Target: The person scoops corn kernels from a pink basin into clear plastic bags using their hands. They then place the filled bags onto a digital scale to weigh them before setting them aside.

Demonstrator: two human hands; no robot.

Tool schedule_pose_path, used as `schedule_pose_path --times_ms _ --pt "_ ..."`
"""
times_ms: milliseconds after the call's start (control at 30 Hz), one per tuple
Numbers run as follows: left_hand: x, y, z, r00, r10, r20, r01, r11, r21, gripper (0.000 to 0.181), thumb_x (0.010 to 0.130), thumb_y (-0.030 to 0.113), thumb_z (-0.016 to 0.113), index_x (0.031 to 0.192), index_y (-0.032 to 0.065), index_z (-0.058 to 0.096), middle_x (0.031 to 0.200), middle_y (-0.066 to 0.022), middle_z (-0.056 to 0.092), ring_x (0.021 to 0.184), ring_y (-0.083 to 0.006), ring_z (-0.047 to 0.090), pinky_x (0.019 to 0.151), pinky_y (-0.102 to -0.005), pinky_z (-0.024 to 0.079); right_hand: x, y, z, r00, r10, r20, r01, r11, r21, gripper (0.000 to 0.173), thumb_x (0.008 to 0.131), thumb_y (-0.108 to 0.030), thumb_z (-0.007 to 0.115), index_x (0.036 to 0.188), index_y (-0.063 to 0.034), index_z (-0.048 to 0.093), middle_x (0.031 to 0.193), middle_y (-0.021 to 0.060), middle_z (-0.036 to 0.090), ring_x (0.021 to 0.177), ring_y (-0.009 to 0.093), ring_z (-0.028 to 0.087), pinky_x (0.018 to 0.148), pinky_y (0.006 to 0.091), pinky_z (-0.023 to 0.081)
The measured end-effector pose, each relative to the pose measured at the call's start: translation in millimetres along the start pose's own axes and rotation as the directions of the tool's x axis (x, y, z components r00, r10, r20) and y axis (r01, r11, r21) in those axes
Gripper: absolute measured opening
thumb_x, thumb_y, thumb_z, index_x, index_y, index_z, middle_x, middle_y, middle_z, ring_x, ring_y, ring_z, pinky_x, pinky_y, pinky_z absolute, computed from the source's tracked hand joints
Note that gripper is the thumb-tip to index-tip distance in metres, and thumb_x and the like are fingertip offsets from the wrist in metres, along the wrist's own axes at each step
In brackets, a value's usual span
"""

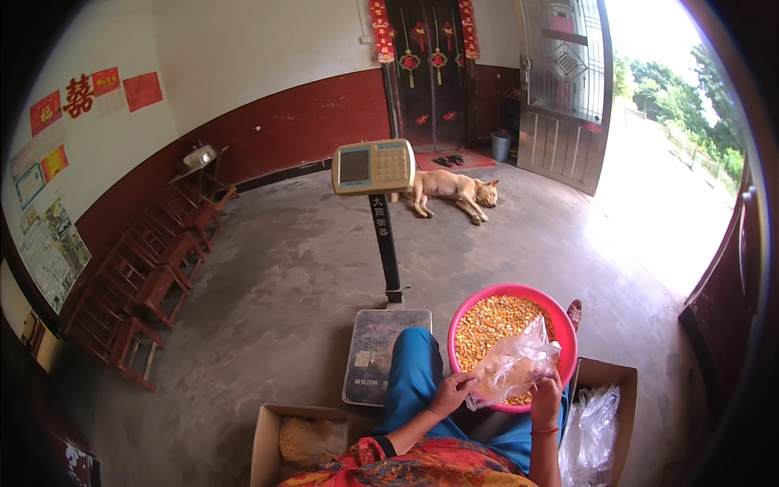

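Between my two hands a clear plastic bag (508, 368) is stretched, crumpled and partly see-through; whether anything is inside I cannot tell. My left hand (451, 394) pinches its left edge, while my right hand (546, 389), with a red bracelet at the wrist, grips the right edge. Below the bag, a pink basin (570, 341) full of dried corn kernels (496, 321) stands by my right knee. Further left is the platform scale's plate (371, 350), partly hidden by my blue-trousered left leg. Its display and keypad head (373, 167) tops a dark post.
A cardboard box (627, 414) holds clear plastic bags (587, 435) at right. Another box (265, 438) at left contains a filled bag (311, 439). A dog (450, 189) lies beyond the scale. Wooden chairs (159, 286) line the left wall; a metal door (563, 122) stands ajar.
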State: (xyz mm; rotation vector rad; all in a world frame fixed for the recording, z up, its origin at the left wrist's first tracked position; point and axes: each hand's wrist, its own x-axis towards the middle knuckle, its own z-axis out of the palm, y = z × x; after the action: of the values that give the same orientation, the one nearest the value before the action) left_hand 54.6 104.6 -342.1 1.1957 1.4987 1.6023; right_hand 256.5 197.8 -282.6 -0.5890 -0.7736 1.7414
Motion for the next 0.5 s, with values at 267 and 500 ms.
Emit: schedule_pose_path --times_ms 267,500 --pt "-7.7 43.5 6.0 0.99 0.136 0.026 -0.139 0.972 0.192 0.037 0.081 0.021 0.066 0.113 0.0043 0.056 0.1 -0.0092 0.058 0.081 -0.0163 0.058 0.073 -0.0278 0.047 -1.6 -41.2 50.7 0.971 -0.235 -0.03 0.233 0.97 -0.068 0.02 0.082 0.002 0.041 0.096 -0.0055 0.054 0.086 -0.0012 0.055 0.078 0.006 0.053 0.069 0.0205 0.045" --pt "-12.3 123.7 14.7 0.919 0.348 0.185 -0.364 0.93 0.055 0.086 0.073 0.033 0.074 0.138 0.0043 0.026 0.141 -0.0194 0.026 0.131 -0.0306 0.028 0.104 -0.0389 0.029 -6.9 -16.1 59.7 0.899 -0.327 0.29 0.43 0.539 -0.724 0.011 0.082 0.004 0.049 0.089 -0.0028 0.055 0.07 0.0039 0.055 0.061 0.01 0.053 0.055 0.0238 0.042"
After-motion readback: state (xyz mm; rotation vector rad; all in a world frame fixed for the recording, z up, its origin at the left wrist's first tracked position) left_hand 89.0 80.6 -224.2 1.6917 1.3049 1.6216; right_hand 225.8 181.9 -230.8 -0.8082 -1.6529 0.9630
